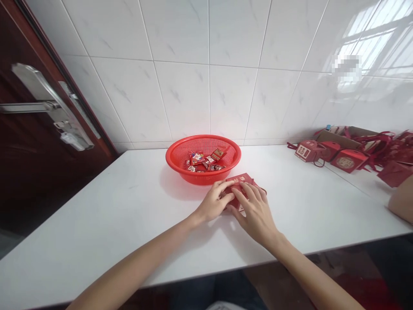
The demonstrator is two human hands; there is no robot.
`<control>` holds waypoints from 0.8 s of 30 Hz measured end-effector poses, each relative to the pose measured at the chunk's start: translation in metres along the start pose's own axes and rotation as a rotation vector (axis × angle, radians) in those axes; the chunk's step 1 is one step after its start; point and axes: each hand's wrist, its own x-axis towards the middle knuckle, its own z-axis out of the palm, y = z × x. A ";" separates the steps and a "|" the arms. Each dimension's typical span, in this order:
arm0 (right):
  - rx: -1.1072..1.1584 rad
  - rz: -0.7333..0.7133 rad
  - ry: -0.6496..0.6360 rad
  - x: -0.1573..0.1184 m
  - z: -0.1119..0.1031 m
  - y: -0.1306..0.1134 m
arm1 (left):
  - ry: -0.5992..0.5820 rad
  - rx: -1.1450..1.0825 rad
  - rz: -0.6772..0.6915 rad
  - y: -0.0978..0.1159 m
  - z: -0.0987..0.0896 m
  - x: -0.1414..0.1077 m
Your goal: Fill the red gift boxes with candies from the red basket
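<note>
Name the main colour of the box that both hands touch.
The box is red, with pale lettering; the head view shows it best.

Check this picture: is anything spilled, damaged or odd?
Nothing looks spilled or damaged: the wrapped sweets lie inside the red basket. Only the pixelated patch on the tiled wall, upper right, looks odd; it masks the detail there.

Bare left hand (213, 201), one; bare right hand (256, 212), one. Flat-topped red paper box (241, 178): one. Round red perforated plastic basket (203, 178): one. Glossy wrapped snacks (196, 159): at least five, overlapping.
</note>
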 end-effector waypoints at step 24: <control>-0.359 0.699 -0.097 0.052 0.045 0.264 | -0.075 0.031 -0.166 -0.042 -0.029 -0.004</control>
